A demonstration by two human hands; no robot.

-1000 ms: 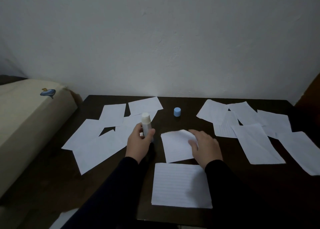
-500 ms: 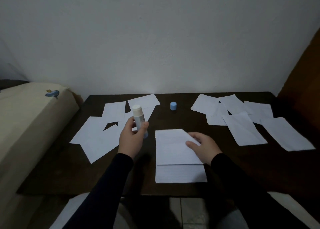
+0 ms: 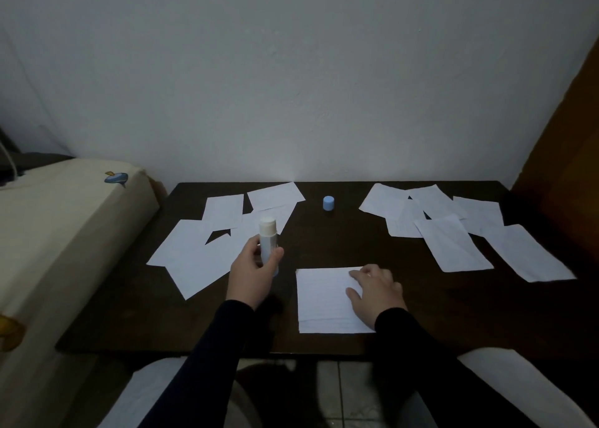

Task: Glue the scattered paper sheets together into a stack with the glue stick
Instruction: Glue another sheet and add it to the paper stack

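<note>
On the dark wooden table (image 3: 324, 249), the left hand (image 3: 251, 273) grips one uncapped white glue stick (image 3: 268, 241) upright above the table, fingers curled round its barrel. The right hand (image 3: 376, 290) lies flat, fingers straight, pressing on one neat stack of white lined paper sheets (image 3: 324, 301) near the front edge. One small blue cap (image 3: 328, 203) stands near the wall. About five loose white sheets (image 3: 201, 259) overlap at left; about six more sheets (image 3: 453, 246) overlap at right.
</note>
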